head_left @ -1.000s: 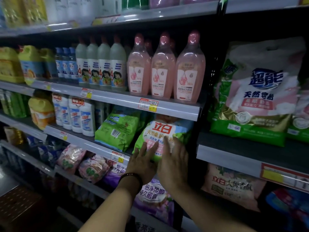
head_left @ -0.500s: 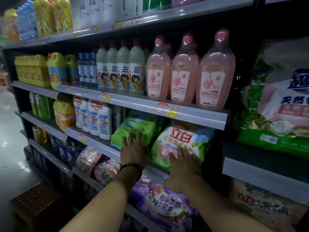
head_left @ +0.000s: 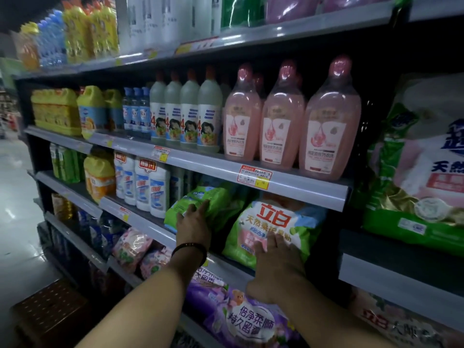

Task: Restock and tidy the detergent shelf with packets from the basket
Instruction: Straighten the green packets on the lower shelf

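My left hand (head_left: 193, 228) lies flat, fingers straight, against the green packet (head_left: 200, 200). My right hand (head_left: 276, 264), apart from it, presses spread fingers on the white-and-green packet (head_left: 273, 219) just to the right. Both packets sit on the shelf (head_left: 150, 228) before my hands. Pink bottles (head_left: 283, 121) stand above them, and a purple packet (head_left: 251, 320) lies below my right wrist.
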